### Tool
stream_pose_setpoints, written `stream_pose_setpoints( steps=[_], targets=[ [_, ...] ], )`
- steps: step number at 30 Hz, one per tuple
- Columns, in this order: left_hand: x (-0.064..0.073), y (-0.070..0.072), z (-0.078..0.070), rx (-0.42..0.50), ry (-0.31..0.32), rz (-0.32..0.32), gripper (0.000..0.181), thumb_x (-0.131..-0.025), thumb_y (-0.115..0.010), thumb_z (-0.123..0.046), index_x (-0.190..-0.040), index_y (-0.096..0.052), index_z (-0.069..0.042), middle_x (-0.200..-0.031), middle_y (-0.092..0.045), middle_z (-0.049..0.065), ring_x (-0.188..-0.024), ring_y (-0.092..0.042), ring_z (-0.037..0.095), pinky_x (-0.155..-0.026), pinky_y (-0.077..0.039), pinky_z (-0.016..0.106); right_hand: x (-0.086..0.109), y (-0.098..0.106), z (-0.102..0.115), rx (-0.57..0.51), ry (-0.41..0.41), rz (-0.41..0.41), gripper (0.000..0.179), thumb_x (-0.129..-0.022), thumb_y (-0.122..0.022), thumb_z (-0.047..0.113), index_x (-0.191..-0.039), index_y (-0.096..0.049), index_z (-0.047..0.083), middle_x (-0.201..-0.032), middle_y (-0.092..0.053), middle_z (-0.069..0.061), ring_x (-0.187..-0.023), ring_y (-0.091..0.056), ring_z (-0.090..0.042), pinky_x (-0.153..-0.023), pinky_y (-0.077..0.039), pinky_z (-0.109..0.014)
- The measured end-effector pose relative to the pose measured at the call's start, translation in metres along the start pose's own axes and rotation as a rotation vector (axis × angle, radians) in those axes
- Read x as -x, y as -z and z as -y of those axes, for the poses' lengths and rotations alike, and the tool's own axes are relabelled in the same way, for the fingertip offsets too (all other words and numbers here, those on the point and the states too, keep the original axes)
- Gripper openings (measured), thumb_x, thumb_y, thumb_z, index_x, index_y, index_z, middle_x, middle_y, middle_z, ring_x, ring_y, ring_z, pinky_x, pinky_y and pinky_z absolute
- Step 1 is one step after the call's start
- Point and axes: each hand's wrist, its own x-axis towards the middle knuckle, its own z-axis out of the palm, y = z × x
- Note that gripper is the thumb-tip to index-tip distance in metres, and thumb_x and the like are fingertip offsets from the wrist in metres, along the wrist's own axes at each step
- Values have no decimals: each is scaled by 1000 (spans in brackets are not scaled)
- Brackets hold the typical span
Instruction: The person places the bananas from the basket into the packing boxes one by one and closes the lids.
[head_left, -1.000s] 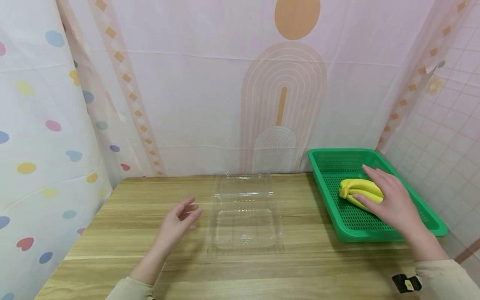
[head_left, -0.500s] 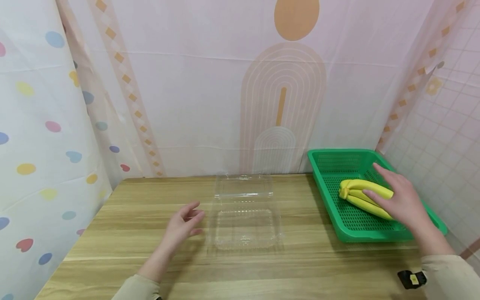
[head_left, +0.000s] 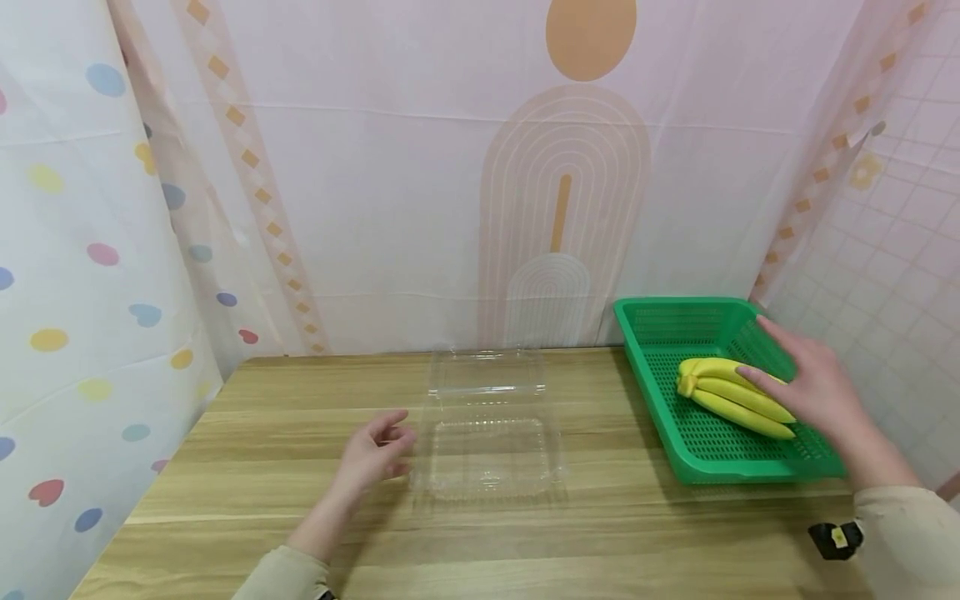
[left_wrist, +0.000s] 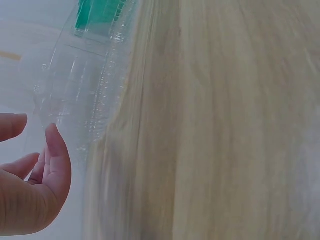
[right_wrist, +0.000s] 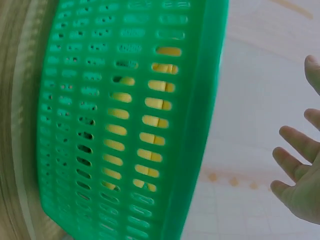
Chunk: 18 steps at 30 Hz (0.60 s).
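Observation:
A bunch of yellow bananas (head_left: 735,400) lies in the green plastic basket (head_left: 678,462) at the right of the table. Over the basket's right part is my right hand (head_left: 821,392), fingers spread and holding nothing; in the right wrist view the hand (right_wrist: 302,170) shows apart from the basket wall, and the bananas show yellow through its slots. My left hand (head_left: 375,450), loosely bent and holding nothing, is beside the left edge of a clear plastic clamshell box (head_left: 487,458), whose lid (head_left: 487,371) lies folded back. Whether that hand touches the box cannot be told.
The wooden table (head_left: 247,467) reaches back to a patterned curtain (head_left: 405,217). A dotted curtain (head_left: 97,333) hangs at the left, and a grid-patterned one (head_left: 900,275) at the right. A black strap piece (head_left: 835,540) shows by the right sleeve.
My right hand has drawn back rightward from the bananas, uncovering more of them. The left hand has moved slightly right, closer to the clear box. The bananas and basket have stayed put.

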Motion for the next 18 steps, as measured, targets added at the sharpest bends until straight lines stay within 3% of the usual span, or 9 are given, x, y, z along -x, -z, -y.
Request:
stream_pose_setpoints(
  steps=[7, 18],
  targets=[
    [-1, -2, 3, 3, 15, 8, 53, -93, -66, -1, -142, -46, 7, -103, -61, 9, -82, -59, 14, -64, -57, 28, -9, 6, -4, 76, 15, 8, 79, -91, -73, 27, -153, -31, 1, -135, -44, -40, -118, -39, -60, -92, -32, -75],
    [-2, -5, 4, -20, 36, 24, 50, -94, -64, 0, -141, -48, 6, -100, -59, 9, -80, -55, 15, -64, -56, 27, -24, 10, -7, 129, 17, 83, 83, -90, -74, 32, -153, -31, 1, -138, -43, -38, -121, -38, -58, -94, -31, -74]
  ],
)
